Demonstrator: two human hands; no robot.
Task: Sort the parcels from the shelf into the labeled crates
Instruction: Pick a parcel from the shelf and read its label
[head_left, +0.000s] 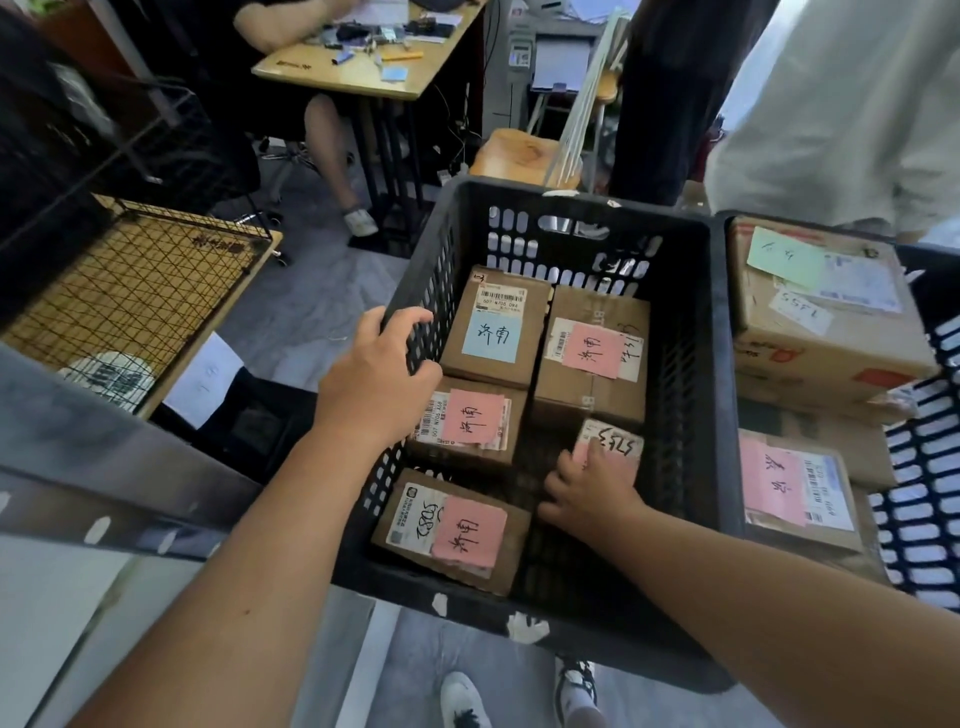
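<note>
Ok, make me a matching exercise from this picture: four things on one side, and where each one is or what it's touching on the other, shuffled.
Things:
1. left hand
2. right hand
3. brown cardboard parcel with the blue note
4. brown cardboard parcel with the green note

Places:
A. in the neighbouring crate to the right
B. on the small parcel marked in black pen
C. far left inside the black plastic crate
D. on the black crate's left wall

Pairs: 1-D, 2-B, 3-C, 4-A
</note>
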